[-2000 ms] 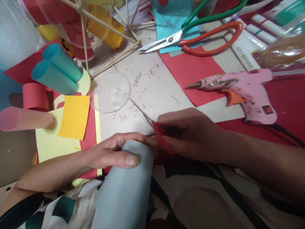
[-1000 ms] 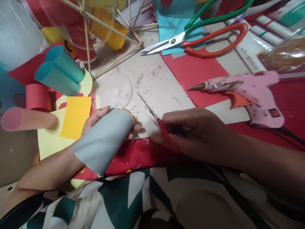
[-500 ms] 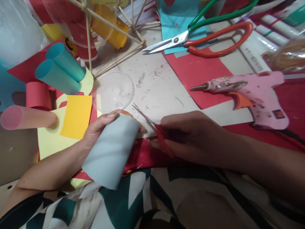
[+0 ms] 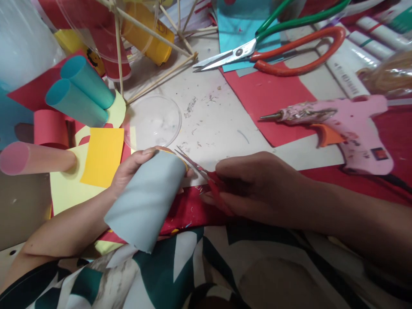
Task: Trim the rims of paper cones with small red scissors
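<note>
My left hand (image 4: 137,163) is closed round a pale grey-blue paper tube (image 4: 146,199), its thumb at the upper rim and its other fingers mostly hidden behind. The tube tilts, with its lower end toward my lap and a thin yellow edge showing at the top. In my right hand (image 4: 254,184) are small red-handled scissors (image 4: 215,184), gripped by the handles. Their blades point up and left, slightly apart, close to the tube's upper rim. Whether the blades touch the rim, I cannot tell.
Large scissors (image 4: 238,52) with green and red handles lie at the back. A pink glue gun (image 4: 350,124) rests at the right. Ahead sits a clear plastic lid (image 4: 154,122) beside a stick frame (image 4: 161,80). Teal tubes (image 4: 80,98) and yellow paper (image 4: 103,156) are at the left.
The grey-blue tube has shifted a little left and tilted further, its lower end swinging left. The small scissors have moved slightly left, their tips a bit lower.
</note>
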{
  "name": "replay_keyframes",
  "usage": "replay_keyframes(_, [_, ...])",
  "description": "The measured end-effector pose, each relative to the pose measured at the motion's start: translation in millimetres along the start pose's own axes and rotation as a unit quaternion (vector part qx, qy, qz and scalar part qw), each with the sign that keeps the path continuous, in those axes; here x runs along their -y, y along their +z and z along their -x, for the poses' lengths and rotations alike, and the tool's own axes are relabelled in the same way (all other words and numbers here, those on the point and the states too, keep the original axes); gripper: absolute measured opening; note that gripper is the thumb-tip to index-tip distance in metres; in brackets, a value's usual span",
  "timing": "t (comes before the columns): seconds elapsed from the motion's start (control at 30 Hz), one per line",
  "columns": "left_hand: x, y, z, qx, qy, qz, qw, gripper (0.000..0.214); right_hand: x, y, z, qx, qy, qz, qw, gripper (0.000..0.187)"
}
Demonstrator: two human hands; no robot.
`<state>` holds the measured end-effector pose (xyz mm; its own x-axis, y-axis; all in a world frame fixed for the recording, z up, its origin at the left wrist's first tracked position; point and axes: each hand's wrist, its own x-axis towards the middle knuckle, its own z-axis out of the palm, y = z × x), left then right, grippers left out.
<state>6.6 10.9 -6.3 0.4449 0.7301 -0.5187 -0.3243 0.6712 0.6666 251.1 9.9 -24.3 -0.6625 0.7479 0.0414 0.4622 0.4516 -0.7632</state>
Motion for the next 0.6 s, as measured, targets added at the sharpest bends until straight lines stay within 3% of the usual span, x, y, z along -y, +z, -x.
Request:
replay_keyframes(0.17, [2.8, 6.3, -1.9, -0.006, 0.063, -0.021, 0.998, 0.024, 0.9, -1.3, -1.3, 0.007, -0.003, -0.008, 1.000, 0.036])
replay_keyframes(0.47, [1.1, 6.7, -0.4, -0.015, 0.067, -0.002, 0.998, 0.018, 0.3, -0.1, -0.4, 0.004, 0.001, 0.009, 1.000, 0.038])
replay_keyframes(0.6, [-1.4, 4.0, -4.7, 0.024, 0.012, 0.040, 0.999, 0.031, -0.6, 1.4, 0.0, -0.006, -0.005, 0.004, 1.000, 0.037])
